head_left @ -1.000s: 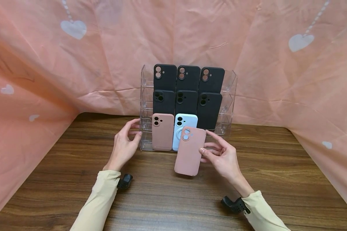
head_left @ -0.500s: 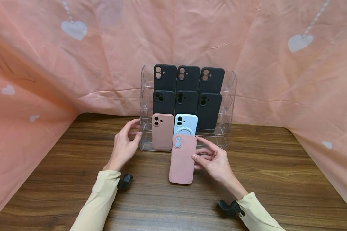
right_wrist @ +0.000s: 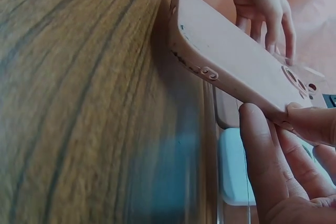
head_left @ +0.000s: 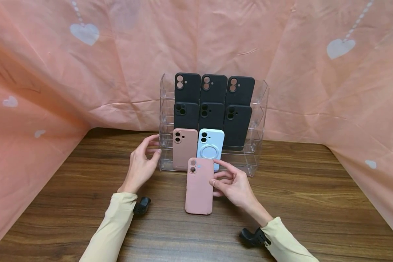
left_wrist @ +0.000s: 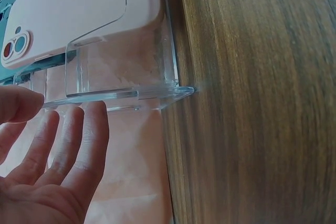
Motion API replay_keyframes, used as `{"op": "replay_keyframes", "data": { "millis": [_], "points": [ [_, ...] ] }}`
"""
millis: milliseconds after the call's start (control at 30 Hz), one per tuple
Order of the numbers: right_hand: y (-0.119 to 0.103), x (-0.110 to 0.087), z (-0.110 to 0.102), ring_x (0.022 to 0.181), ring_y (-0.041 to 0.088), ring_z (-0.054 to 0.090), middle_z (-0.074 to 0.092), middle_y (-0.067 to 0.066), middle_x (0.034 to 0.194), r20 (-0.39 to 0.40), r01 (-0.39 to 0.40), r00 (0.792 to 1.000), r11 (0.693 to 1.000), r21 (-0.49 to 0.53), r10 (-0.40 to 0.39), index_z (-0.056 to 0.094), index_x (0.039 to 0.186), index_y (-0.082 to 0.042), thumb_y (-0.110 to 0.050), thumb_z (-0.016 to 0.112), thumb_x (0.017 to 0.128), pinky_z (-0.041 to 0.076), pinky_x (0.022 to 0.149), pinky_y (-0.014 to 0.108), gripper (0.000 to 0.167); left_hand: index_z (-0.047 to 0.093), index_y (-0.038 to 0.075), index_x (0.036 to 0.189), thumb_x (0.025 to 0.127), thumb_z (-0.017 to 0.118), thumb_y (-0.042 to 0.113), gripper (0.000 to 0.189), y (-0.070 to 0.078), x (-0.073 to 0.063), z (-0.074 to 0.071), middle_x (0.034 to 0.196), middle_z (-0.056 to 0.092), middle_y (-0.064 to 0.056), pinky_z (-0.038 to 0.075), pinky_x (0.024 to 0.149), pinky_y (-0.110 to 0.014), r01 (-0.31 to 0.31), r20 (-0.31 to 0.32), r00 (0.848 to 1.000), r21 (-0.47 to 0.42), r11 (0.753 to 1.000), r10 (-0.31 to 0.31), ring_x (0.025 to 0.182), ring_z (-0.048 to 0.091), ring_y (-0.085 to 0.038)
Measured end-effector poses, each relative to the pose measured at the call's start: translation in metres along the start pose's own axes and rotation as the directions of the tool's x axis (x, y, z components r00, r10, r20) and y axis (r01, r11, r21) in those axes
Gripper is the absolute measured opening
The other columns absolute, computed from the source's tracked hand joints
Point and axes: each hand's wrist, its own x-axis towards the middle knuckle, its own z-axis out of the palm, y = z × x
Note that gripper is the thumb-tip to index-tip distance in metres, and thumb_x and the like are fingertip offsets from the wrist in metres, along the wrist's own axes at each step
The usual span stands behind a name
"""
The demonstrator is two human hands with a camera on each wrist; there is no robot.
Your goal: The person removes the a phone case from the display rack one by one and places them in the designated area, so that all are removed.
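Pink phone case (head_left: pixel 199 189) is located on the near side of the clear acrylic rack (head_left: pixel 258 136), well inside the table edges, its camera cutouts toward the far side. The right hand (head_left: pixel 237 185) is partly closed: the thumb presses the back face near the right edge, and the fingers support the edge and reverse. This edge grip presumably keeps most of the back exposed and the left long edge unobstructed. Whether the lower end contacts the wooden table (head_left: pixel 308 203) cannot be told. The left hand (head_left: pixel 142 160) is relaxed, fingers apart and gently bent, with tips at the rack's left end panel, probably to steady it; it holds no case. In the rack, the light blue ring case (head_left: pixel 210 143) and a second pink case (head_left: pixel 185 151) occupy the front tier, ahead of six black cases (head_left: pixel 237 127). Lateral clearance between front cases is narrow. Table surface extends left and near of the held case; the rack limits travel toward the far side.
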Motion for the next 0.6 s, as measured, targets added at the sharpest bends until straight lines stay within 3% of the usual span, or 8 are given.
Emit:
{"op": "replay_keyframes", "data": {
  "millis": [600],
  "points": [
    [0.008, 0.009, 0.022, 0.077, 0.013, 0.074, 0.071, 0.021, 0.102, 0.026, -0.086, 0.996, 0.996, -0.008, 0.086, 0.049, 0.15, -0.012, 0.007, 0.071, 0.089, 0.063, 0.065, 0.044, 0.068, 0.061, 0.018, 0.138, 0.095, 0.064, 0.003, 0.045, -0.002, 0.0, 0.0, 0.12, 0.071, -0.014, 0.057, 0.092, -0.054, -0.003, -0.006, 1.0, 0.006, 1.0, 0.003, 0.104, 0.075, -0.032]
  ]
}}
